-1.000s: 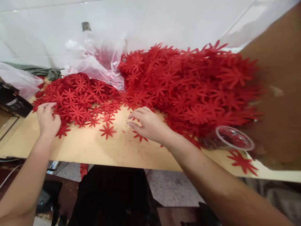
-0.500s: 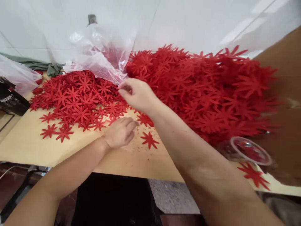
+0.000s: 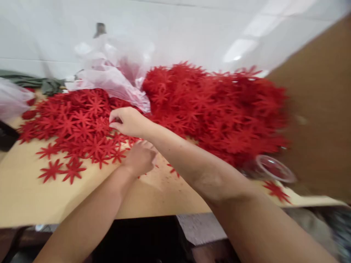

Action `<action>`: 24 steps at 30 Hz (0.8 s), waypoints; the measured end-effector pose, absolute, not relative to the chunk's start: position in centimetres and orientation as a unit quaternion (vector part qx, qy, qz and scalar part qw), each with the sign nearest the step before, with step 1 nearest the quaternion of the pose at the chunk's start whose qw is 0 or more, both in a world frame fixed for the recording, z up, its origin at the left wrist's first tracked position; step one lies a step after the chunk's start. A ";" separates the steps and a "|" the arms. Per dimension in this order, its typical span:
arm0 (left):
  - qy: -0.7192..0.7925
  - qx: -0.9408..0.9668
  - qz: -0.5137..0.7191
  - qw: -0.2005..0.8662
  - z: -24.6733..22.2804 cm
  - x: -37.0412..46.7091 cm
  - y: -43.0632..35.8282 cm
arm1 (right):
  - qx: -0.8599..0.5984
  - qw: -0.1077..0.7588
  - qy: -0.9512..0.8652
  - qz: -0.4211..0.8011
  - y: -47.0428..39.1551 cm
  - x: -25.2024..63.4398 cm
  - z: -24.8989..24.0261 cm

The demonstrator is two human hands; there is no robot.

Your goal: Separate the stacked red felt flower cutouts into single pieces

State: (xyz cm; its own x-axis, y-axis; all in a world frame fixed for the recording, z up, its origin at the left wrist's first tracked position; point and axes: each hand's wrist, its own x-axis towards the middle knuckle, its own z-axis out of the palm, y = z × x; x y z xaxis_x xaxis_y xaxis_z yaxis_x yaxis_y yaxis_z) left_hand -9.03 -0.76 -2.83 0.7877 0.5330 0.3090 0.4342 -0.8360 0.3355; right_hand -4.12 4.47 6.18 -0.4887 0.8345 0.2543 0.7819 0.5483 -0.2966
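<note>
Head view, red flowers, beside right fingers

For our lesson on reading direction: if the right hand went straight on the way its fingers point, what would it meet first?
Probably the left heap of red flower-shaped pieces, which lies ahead of the right hand; depth is unclear, so it might pass just above.

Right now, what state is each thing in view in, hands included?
Left pile of red cutouts, loosely heaped, stray pieces at its near edge
Right pile of red cutouts, heaped, larger
Right hand, curled above the left pile's near side; grip unclear
Left hand, fingers bent, blurred; cannot tell if it holds anything
Plastic bag, crumpled, behind the left pile
Clear cup, tipped over
Single red cutout, lying beside the cup
</note>
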 end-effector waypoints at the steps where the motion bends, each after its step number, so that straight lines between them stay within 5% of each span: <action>1: 0.253 0.940 0.207 0.102 -2.5 -9.2 -0.9 | -0.476 0.206 -0.851 0.088 4.1 -2.9 7.2; 7: 0.234 0.938 0.248 0.058 -2.4 -9.5 -0.1 | -0.630 0.220 -0.743 0.049 -2.9 9.7 11.9; 13: 0.226 0.937 0.258 0.071 -2.7 -9.0 0.0 | -0.862 0.148 -0.482 0.052 -13.2 21.8 11.0; 24: 0.296 0.932 0.201 0.060 -1.9 -9.5 0.6 | -0.829 -0.047 -0.555 0.050 -14.0 27.7 7.0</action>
State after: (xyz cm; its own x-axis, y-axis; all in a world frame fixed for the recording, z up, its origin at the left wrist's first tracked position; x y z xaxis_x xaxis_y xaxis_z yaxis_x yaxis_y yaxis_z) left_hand -9.51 0.59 -1.87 0.7448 0.5749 0.3387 0.5272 -0.8182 0.2296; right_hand 27.72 -14.04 6.99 0.3789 0.9155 -0.1353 0.9249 -0.3795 0.0228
